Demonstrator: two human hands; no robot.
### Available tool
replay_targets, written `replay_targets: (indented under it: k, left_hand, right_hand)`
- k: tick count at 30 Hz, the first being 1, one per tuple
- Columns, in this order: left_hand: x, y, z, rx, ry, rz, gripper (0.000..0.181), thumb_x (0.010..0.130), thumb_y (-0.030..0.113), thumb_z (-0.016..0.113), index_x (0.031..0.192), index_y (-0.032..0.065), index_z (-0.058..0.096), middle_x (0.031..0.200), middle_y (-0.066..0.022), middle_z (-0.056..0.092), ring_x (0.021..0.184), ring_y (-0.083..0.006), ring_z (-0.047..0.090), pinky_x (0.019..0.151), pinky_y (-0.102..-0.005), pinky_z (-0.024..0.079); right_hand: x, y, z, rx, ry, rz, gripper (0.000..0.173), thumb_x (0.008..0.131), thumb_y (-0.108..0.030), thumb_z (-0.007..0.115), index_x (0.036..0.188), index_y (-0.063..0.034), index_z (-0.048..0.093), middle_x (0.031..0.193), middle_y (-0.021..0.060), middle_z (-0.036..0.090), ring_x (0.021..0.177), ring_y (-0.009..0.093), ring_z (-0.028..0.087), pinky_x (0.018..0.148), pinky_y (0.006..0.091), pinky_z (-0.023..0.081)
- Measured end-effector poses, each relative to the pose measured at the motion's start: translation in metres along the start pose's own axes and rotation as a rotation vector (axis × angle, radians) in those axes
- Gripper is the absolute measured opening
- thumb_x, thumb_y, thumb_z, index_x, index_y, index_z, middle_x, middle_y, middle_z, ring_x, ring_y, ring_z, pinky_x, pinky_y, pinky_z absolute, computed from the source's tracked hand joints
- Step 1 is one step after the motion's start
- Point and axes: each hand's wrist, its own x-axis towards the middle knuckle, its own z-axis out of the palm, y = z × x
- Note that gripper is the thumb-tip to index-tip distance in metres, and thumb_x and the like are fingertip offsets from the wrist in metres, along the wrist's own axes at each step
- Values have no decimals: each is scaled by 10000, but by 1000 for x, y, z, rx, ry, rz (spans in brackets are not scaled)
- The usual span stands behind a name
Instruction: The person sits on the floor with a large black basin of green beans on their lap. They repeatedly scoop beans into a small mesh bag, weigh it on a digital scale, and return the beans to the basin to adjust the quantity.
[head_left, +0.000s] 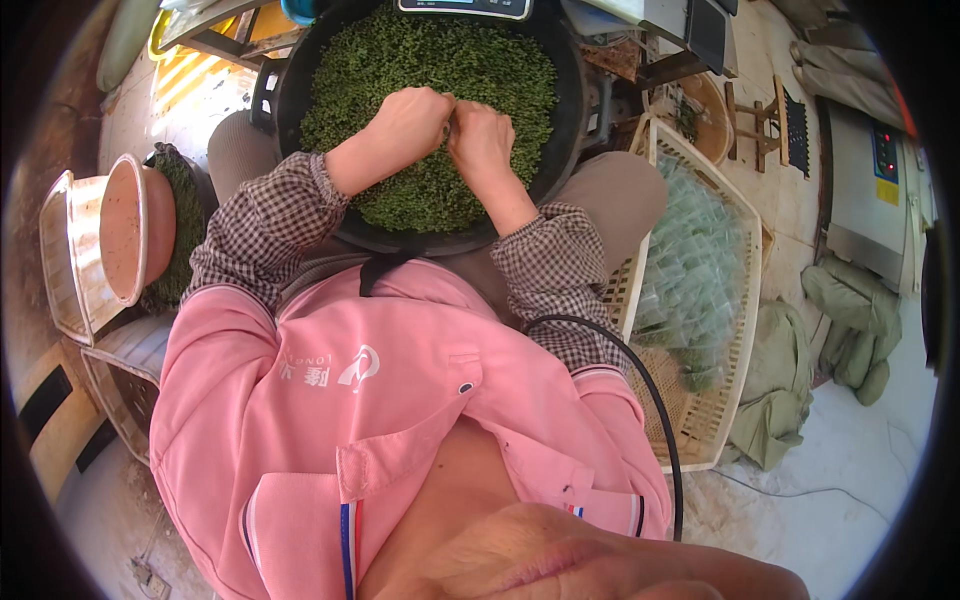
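My left hand (409, 120) and my right hand (481, 139) meet over a large black tub (300, 45) with side handles. Fingers on both are curled in, the fingertips touching or almost touching. Whatever may be pinched between them is hidden by the knuckles. Below the hands, a thick heap of small green peppercorn-like plant pieces (420, 199) fills most of the tub, which sits between my knees. A digital scale (465, 7) is cut off by the picture's top edge, at the tub's far side.
At my right stands a cream plastic crate (744, 300) with many clear plastic packets (690, 255) of green contents. A pink basin (124, 229) leans at my left beside a dark green heap (180, 217). A black cable (660, 405) runs past my right arm. Farther right is a small wooden stool (765, 124).
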Motion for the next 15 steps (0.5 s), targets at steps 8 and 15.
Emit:
replay_targets:
  k: [8,15]
  left_hand:
    - [-1,2,-13,3,-66,-38,91,716,63,615,741,2,553,653,-196,590,652,-387,602,590,-462,484]
    - [77,-35,-83,-98,393,96,76,768,0,530,830,5,574,689,-183,568,675,-348,604,628,-399,481]
  right_hand:
    - [22,48,-25,-161,-36,240,49,759,-53,607,775,-22,641,726,192,642,694,351,653,582,442,513]
    - [12,29,-7,31,-136,155,69,776,-45,580,717,-28,611,708,177,627,709,367,625,713,467,478]
